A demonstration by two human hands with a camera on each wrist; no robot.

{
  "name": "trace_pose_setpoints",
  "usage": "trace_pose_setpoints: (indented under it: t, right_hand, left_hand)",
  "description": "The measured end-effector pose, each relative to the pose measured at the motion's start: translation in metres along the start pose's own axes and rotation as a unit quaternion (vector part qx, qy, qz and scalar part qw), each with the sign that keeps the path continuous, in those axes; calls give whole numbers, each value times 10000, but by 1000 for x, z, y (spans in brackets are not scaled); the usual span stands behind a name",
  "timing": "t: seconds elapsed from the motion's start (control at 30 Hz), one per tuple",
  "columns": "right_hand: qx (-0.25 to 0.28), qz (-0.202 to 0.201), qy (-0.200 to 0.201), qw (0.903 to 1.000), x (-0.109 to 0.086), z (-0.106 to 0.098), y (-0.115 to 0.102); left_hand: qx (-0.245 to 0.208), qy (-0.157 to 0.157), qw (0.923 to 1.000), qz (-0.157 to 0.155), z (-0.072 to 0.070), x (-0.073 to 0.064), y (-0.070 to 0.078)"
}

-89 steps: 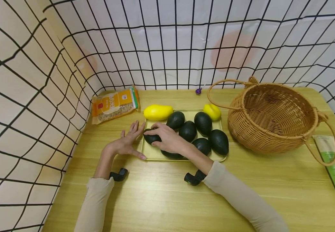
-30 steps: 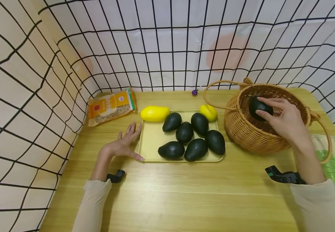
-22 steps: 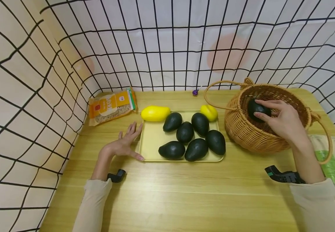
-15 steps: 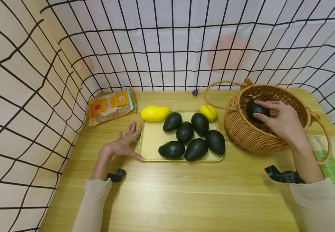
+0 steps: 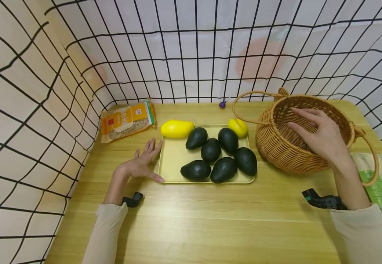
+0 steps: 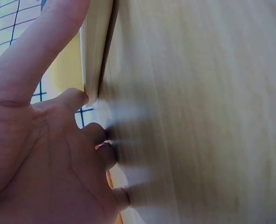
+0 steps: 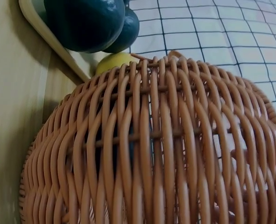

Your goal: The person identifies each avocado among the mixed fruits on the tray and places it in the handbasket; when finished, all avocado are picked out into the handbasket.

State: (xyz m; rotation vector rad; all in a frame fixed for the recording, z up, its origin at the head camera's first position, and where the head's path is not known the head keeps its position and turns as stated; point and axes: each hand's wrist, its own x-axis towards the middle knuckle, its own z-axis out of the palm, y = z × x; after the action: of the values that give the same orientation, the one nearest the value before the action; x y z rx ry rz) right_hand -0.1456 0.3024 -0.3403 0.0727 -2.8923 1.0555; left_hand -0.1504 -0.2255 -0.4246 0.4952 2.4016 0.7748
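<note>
My right hand (image 5: 324,137) reaches over the rim into the wicker basket (image 5: 290,159), fingers and thumb apart and nothing between them. Through the weave in the right wrist view, a dark shape (image 7: 99,158) shows inside the basket. My left hand (image 5: 139,167) is spread at the left side of the pale yellow tray (image 5: 171,165), its thumb at the near corner and a fingertip by the left edge. Several dark green avocados (image 5: 224,169) lie on the tray. A yellow mango (image 5: 177,129) lies along its back left, and another yellow fruit (image 5: 238,127) at its back right.
An orange bag of grain (image 5: 128,121) lies at the back left. A small purple item (image 5: 222,105) sits near the wire grid wall. One basket handle (image 5: 238,110) arches toward the tray's back right corner. A green and white packet (image 5: 380,187) lies at the right edge.
My right hand took an avocado from the tray's left side, carried it right into the basket and let go of it there. My left hand has stayed by the tray.
</note>
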Motion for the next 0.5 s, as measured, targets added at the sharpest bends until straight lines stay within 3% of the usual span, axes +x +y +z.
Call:
trace_pose_setpoints:
  t: [0.2, 0.37, 0.5]
  right_hand:
    - [191, -655, 65, 9977, -5, 7, -19]
    - [463, -1324, 184, 9899, -12, 18, -42]
    - [555, -1769, 3, 9827, -17, 32, -60]
  left_hand:
    - [-18, -11, 10000, 14, 0, 0, 0]
    - [-10, -8, 10000, 44, 0, 0, -1]
    - [5, -8, 10000, 48, 0, 0, 0]
